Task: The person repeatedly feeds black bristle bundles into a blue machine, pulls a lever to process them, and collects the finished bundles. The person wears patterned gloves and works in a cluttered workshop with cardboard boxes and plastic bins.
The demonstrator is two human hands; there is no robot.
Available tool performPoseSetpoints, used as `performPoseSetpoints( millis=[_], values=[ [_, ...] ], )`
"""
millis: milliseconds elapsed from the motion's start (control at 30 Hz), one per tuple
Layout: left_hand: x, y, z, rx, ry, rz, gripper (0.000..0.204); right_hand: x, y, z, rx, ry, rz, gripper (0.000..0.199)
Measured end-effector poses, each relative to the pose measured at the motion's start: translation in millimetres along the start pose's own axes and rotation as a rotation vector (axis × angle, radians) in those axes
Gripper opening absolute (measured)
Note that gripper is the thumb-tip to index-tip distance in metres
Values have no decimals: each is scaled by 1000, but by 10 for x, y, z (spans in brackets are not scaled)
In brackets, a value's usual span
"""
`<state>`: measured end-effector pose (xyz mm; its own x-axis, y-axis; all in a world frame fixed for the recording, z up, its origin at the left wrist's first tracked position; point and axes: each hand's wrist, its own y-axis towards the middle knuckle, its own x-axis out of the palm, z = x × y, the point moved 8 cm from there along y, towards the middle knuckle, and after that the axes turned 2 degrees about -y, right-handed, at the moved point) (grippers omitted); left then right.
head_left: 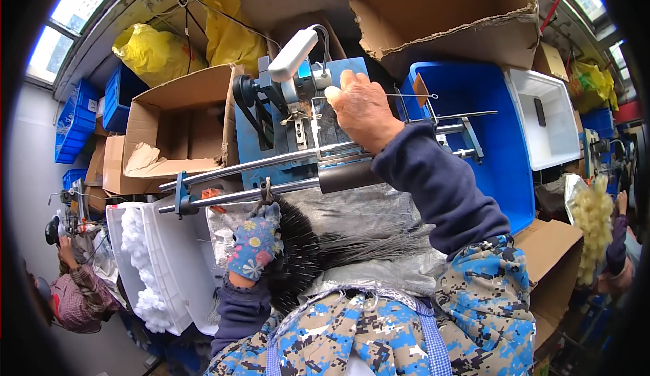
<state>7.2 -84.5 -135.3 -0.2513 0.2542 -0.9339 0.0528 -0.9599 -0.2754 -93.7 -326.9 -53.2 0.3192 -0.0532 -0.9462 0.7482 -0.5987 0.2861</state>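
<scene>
Apron (318,328); left hand (256,242) by bristles (296,257); right hand (365,110) at machine (298,129); grips unclear; blue crate (74,122) labelled.

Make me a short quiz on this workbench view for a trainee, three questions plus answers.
1. Which hand wears the flowered glove?

2. True or false: the right hand is over the blue machine.

3. What lies right beside the flowered glove?
A: a yellow bag
B: black bristles
C: a blue bin

Key:
1. The left hand.
2. True.
3. B.
</scene>
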Motion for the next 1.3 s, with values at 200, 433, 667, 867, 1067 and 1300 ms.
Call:
performPoseSetpoints(
  millis=[200, 433, 667, 867, 1067, 1300],
  values=[
    [-113, 4, -81, -31, -323, 60, 40, 250, 34, 103, 46, -68, -31, 12],
    [-416, 40, 40, -48, -517, 156, 24, 326, 31, 101, 51, -123, -63, 15],
    [-364, 54, 79, 18, -477, 176, 27, 330, 43, 83, 18, -60, -58, 13],
    [-890, -40, 299, 139, -366, 416, 28, 361, 46, 102, 19, -68, -87, 13],
    [-1377, -519, 191, 249, -692, 762, 21, 515, 81, 221, 36, 116, -58, 17],
    [-1739, -671, 112, 384, -1022, 780, 19, 294, -100, 316, 128, 7, 17, 35]
  ],
)
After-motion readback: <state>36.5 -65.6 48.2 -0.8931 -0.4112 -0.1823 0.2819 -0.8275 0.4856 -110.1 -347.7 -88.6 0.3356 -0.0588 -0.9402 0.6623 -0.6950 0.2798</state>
